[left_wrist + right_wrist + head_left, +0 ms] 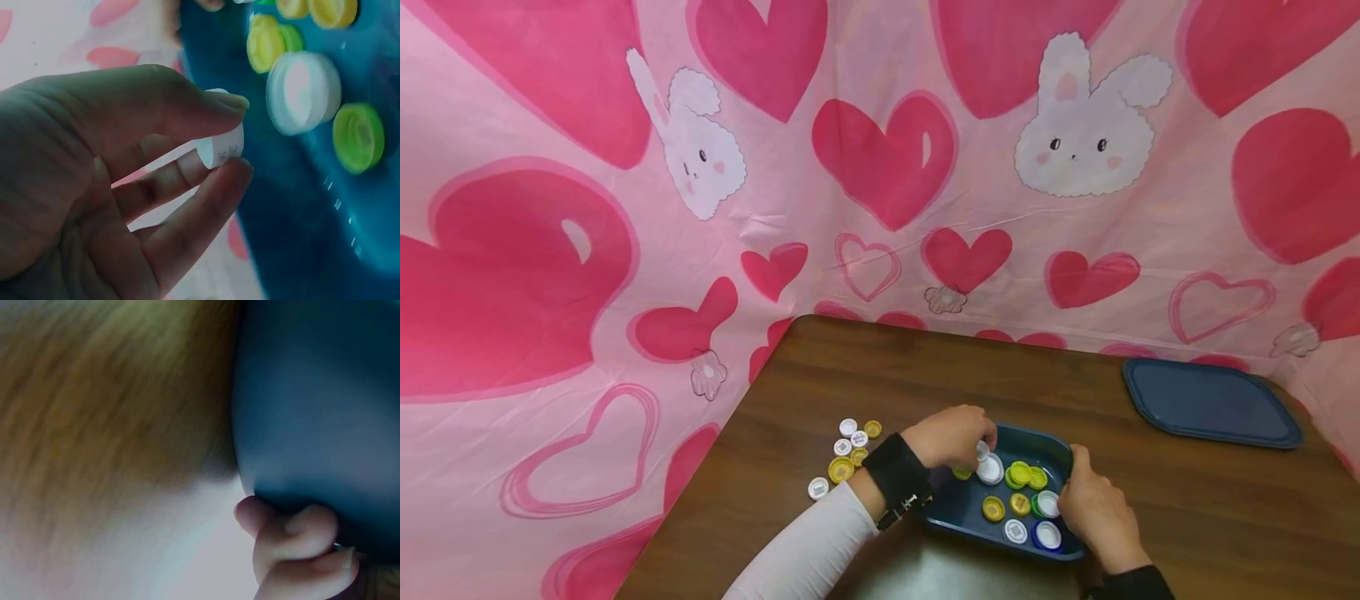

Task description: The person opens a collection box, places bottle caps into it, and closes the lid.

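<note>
My left hand (955, 437) is over the left part of a blue tray (962, 504). In the left wrist view its thumb and fingertips pinch a small white bottle cap (228, 148) with faint print on its side. Inside the tray lie stacked white caps (989, 468), overlapping lime-green caps (1020, 473), two yellow caps (993, 508) and a white cap inside a blue one (1047, 535). My right hand (1097, 504) grips the tray's right end, thumb at the rim. Curled fingers (306, 544) of that hand show against the tray's outer side in the right wrist view.
Several loose white and yellow caps (841, 469) lie on the brown wooden table (880, 367), left of the tray and close by my left wrist. A flat blue tray (1213, 404) lies at the back right. Pink heart-patterned cloth (880, 275) hangs behind and left of the table.
</note>
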A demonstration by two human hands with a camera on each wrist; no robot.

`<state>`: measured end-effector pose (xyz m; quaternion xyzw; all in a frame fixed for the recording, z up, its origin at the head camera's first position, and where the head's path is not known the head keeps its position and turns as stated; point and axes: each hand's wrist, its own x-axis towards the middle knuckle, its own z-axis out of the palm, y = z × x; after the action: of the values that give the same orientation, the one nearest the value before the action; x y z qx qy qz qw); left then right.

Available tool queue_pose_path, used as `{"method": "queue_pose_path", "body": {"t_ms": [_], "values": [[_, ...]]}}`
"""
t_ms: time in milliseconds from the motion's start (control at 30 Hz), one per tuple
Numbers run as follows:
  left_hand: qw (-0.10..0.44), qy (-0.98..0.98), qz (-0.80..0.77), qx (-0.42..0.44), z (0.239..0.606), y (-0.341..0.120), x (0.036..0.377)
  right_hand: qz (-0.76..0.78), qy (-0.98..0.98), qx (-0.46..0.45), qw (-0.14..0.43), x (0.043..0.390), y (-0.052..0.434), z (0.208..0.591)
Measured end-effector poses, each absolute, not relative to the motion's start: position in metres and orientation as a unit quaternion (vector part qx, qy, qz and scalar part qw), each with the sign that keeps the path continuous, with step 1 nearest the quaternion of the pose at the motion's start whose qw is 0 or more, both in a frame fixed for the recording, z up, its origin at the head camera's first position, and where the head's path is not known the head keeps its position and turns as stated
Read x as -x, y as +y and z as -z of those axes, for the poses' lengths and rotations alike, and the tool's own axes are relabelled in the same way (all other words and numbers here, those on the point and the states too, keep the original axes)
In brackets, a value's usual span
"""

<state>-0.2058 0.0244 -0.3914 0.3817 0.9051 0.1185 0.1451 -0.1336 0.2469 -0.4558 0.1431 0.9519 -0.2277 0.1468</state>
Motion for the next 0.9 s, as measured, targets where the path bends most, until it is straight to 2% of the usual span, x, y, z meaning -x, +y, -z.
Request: {"method": "queue_pose_path", "body": {"t_ms": [533, 900], "values": [[0.109, 0.913, -0.034, -0.392, 0.411, 0.050, 0.200, 0.228, 0.951, -0.148, 0.149, 0.132, 0.243, 0.455], [0.091, 0.925, -0.042, -0.366, 0.397, 0.038, 0.204, 0.228, 0.952, -0.140, 0.148, 0.131, 0.244, 0.453]]}}
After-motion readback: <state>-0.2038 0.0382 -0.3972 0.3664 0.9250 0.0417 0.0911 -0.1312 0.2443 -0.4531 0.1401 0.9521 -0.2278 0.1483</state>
